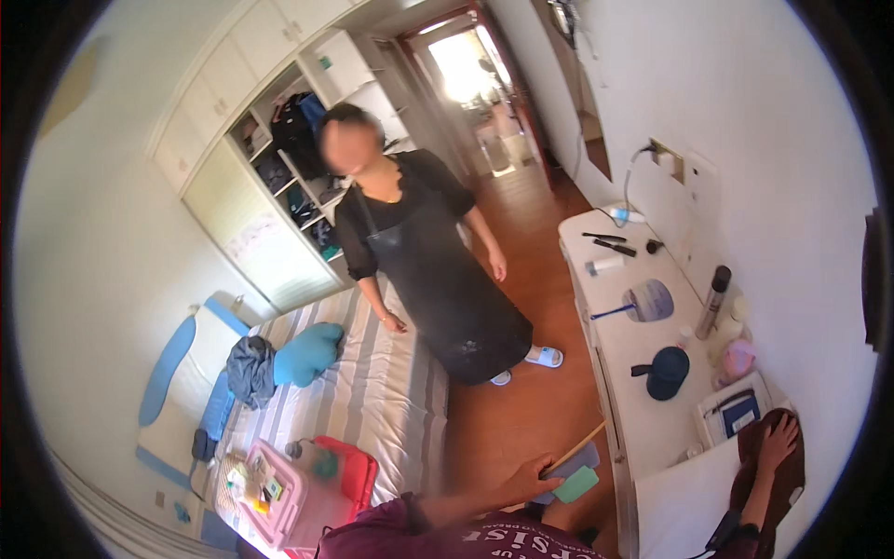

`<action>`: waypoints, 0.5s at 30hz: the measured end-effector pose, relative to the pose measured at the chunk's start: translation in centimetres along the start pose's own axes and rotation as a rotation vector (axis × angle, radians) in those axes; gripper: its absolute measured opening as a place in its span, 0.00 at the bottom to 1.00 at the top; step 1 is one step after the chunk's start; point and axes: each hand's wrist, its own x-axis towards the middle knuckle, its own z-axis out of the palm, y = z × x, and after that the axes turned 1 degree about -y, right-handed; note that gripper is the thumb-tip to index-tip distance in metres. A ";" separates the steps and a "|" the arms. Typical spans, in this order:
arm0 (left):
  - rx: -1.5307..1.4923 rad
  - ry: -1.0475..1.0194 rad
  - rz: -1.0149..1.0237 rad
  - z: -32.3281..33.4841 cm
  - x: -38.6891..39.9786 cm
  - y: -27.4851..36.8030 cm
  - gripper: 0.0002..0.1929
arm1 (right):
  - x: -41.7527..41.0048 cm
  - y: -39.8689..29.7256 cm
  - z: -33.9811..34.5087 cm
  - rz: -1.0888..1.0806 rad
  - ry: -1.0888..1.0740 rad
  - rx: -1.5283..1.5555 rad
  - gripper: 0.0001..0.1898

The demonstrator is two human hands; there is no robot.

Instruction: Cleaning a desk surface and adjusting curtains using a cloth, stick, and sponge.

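Observation:
My left hand (529, 482) is closed around a thin yellowish stick (576, 446), held low in front of my body. Against the same hand are a flat green piece (577, 484) and a flat grey-blue piece (588, 458); their material is unclear. On the right, my right hand (779, 439) lies with fingers spread on a dark brown cloth (758, 482) over the near end of a white dresser (583, 234). Beside that cloth sits a white tray (709, 409) with a dark blue item in it.
A person in a dark apron (440, 279) stands between the dresser and a striped bed (377, 412). On the bed are a pink plastic bin (318, 510), a red lid (363, 468) and clothes (307, 355). The dresser carries a dark cap (668, 374), a hand fan (653, 300) and a spray can (714, 304).

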 end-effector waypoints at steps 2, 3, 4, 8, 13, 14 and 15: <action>-0.144 -0.003 0.050 1.0 0.6 -1.1 0.16 | 1.3 -1.1 0.7 -0.119 0.077 0.041 0.30; -0.150 0.013 0.051 1.2 0.8 -0.3 0.16 | 1.7 -1.7 0.1 -0.133 0.085 0.043 0.30; -0.170 -0.024 0.039 1.4 0.8 0.7 0.16 | 1.7 -2.3 -0.7 -0.237 0.077 0.096 0.30; -0.202 -0.098 0.063 1.2 1.1 1.1 0.15 | 2.5 -2.6 -0.4 -0.306 0.152 0.173 0.30; -0.115 -0.104 0.147 -0.9 1.4 0.5 0.15 | -0.3 -2.5 -1.2 -0.162 0.155 0.119 0.29; -0.090 -0.091 0.162 -1.3 1.7 0.6 0.15 | -1.1 -2.6 -0.4 -0.146 0.158 0.139 0.28; -0.099 -0.100 0.177 -1.5 2.0 0.9 0.15 | -1.8 -2.4 0.2 -0.135 0.159 0.156 0.27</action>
